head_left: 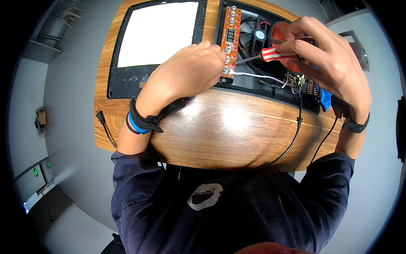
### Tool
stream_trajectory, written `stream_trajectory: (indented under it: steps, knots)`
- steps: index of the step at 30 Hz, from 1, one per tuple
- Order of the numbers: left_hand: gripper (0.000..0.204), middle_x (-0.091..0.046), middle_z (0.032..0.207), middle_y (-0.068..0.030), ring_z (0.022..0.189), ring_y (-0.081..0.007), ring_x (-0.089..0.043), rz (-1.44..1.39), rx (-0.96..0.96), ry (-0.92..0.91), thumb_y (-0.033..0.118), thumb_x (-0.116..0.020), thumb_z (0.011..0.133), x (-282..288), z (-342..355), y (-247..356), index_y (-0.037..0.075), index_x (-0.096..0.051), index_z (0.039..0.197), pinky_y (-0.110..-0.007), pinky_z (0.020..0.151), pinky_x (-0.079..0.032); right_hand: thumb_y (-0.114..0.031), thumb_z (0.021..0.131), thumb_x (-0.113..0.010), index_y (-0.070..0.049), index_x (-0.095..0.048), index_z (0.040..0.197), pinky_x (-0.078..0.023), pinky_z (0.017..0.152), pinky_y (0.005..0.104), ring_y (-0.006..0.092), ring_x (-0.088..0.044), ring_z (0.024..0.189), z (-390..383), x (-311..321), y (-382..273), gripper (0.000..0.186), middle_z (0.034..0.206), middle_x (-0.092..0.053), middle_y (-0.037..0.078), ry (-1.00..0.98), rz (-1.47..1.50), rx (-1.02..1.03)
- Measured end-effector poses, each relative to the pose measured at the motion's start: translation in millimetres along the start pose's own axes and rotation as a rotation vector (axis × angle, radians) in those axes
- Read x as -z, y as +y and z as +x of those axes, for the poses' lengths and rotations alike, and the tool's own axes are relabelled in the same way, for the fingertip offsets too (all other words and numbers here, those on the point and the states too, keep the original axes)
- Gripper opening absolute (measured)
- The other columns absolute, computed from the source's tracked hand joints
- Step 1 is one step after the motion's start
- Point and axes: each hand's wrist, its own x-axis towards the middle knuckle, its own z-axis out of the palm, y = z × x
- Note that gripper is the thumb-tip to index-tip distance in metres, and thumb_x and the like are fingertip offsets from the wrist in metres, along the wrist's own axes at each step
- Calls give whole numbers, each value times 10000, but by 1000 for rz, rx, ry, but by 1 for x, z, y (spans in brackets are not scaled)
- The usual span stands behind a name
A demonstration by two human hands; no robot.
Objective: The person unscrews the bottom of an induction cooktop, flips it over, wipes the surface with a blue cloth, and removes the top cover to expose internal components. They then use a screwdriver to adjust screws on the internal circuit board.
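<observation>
My right hand (325, 59) is closed round the red-and-white striped handle of a screwdriver (275, 54). Its metal shaft points left, and the tip is at the right edge of an orange-brown control circuit board (231, 36), near the board's lower end. At that board's left edge my left hand (186, 70) is curled, its fingertips turned away, so what they grip is hidden. The board lies along the left side of an opened black induction cooker base (262, 91). Inside the base are a black fan (249, 36) and a copper coil (281, 31), partly behind my right hand.
Left of the base lies the black-framed cover panel (158, 34) with a bright white surface. A white cable (258, 75) runs from the board to wired components. A black power cord (292, 144) crosses the table's front edge; a plug (100, 116) rests at the wooden table's (203, 139) left.
</observation>
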Motion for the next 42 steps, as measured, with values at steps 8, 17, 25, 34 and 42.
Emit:
stream_trajectory:
  steps: [8,17,25,34,42]
  knots:
    - [224,-746,1045,-92,1027,-302,-712,-140,-39,21,91,-860,887,16,-1,-13,66,-768,1090,-418,920,-591,-54,730,-907,-99,-787,1110,-655,766,399,258,-732,1000,10,4,-7,401,1133,-672,65,-15,21,29]
    - [196,-789,959,-93,927,-297,-744,-133,-41,73,93,-868,882,14,-6,-21,85,-876,1077,-414,833,-605,-55,739,-900,-89,-786,1083,-624,734,389,263,-710,948,28,-5,-7,364,1100,-666,68,13,4,156]
    - [187,-787,890,-99,857,-279,-732,-144,-13,74,142,-899,869,20,-10,-17,96,-885,1050,-408,783,-589,-46,740,-900,-71,-788,1089,-629,741,395,257,-701,961,35,-4,-11,367,1095,-657,68,-26,-6,183]
    - [218,-813,903,-122,880,-295,-749,-149,22,46,136,-907,848,24,-8,-11,91,-888,1061,-412,819,-605,-220,902,-850,-76,-765,1179,-634,789,433,302,-710,1023,38,-8,-16,323,1124,-673,98,-14,250,16]
    - [203,-818,923,-162,875,-313,-765,-148,53,-14,72,-861,832,26,-2,-9,75,-889,1033,-414,838,-612,-424,979,-734,-92,-708,1349,-618,845,429,330,-741,1006,54,8,-9,498,1144,-706,123,-119,136,218]
